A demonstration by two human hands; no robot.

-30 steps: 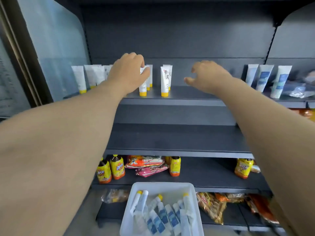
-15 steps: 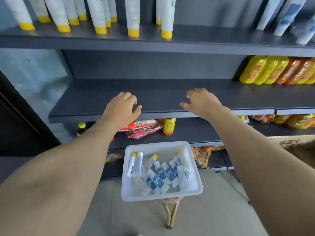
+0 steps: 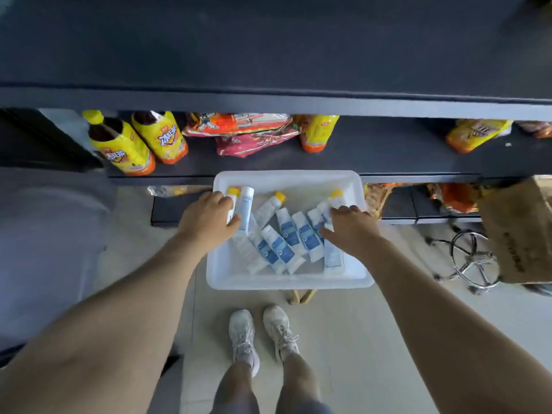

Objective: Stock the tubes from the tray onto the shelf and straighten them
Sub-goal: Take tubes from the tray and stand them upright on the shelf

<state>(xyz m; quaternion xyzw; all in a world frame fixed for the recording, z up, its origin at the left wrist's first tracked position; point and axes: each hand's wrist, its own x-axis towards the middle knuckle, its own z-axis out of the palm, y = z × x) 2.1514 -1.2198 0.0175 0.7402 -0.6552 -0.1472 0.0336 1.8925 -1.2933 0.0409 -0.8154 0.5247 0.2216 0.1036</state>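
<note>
A white tray (image 3: 286,283) stands below me on a small stand and holds several white tubes (image 3: 286,234), some with blue labels, some with yellow caps, lying loose at angles. My left hand (image 3: 206,222) is at the tray's left end, fingers and thumb curled around a yellow-capped tube (image 3: 232,192), with a white tube (image 3: 246,204) beside it. Over the tray's right side, my right hand (image 3: 349,231) has its fingers spread, fingertips touching the tubes there. The dark shelf (image 3: 268,55) runs across the top, bare in this view.
On the lower shelf stand yellow bottles (image 3: 125,144) and snack packets (image 3: 245,130). A cardboard box (image 3: 519,234) and a chrome stool base (image 3: 475,261) are on the right. My shoes (image 3: 260,333) are on the tiled floor right behind the tray.
My view dropped from the tube shelf to the tray. Both hands came down from the shelf edge into the tray; the left closed on a tube.
</note>
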